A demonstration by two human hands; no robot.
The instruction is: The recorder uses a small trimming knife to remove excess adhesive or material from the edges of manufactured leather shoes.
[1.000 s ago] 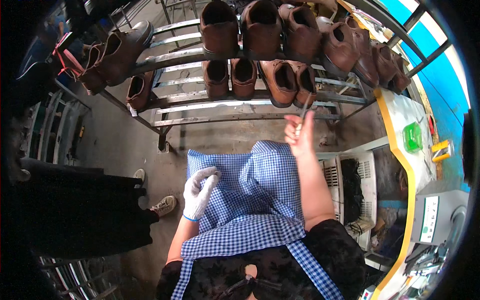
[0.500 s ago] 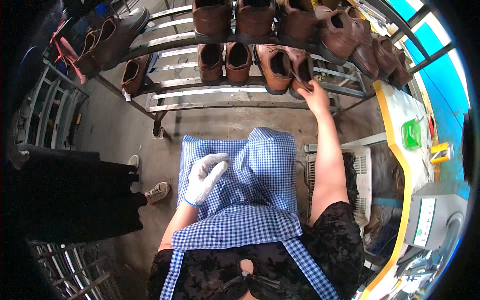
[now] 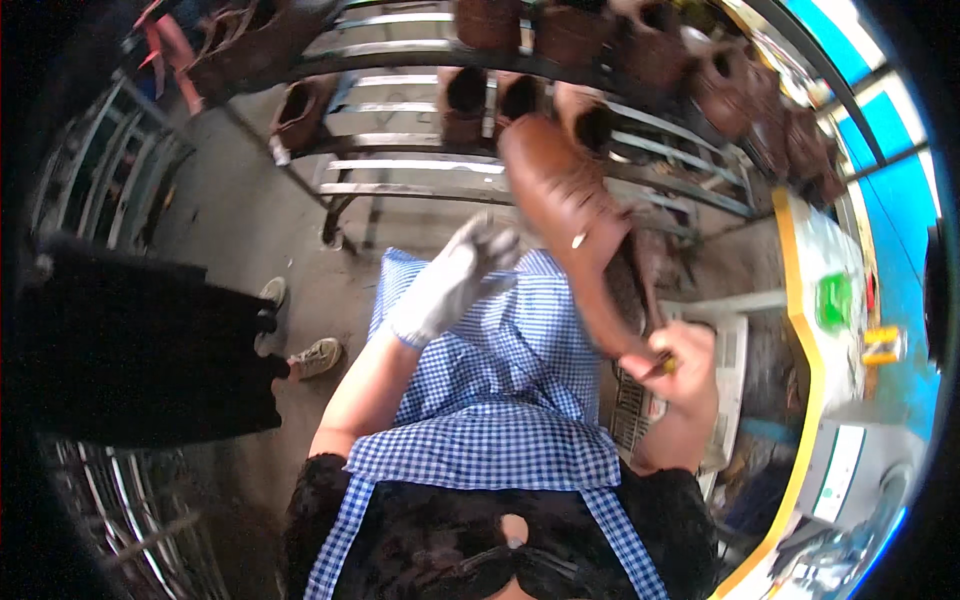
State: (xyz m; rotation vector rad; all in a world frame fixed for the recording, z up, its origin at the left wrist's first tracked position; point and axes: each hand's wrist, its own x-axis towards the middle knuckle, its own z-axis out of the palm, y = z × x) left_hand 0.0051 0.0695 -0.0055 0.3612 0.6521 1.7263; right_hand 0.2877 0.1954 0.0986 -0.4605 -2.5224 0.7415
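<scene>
Far left: dark trousers and a pair of pale sneakers of someone standing by on the concrete floor.

Left hand, in a white glove, lifted off the blue checked apron where it lay half a second ago; fingers now loosely spread and holding nothing, reaching up toward the toe of the brown shoe.

Shoe itself no longer on the metal rack: pulled down and now in the air over the lap, between rack and apron, blurred with motion.

Right hand drawn back from the rack, grip closed on the heel end, apparently together with a small yellow-tipped tool, hard to make out.

Further right: yellow-edged counter with a green container.
</scene>
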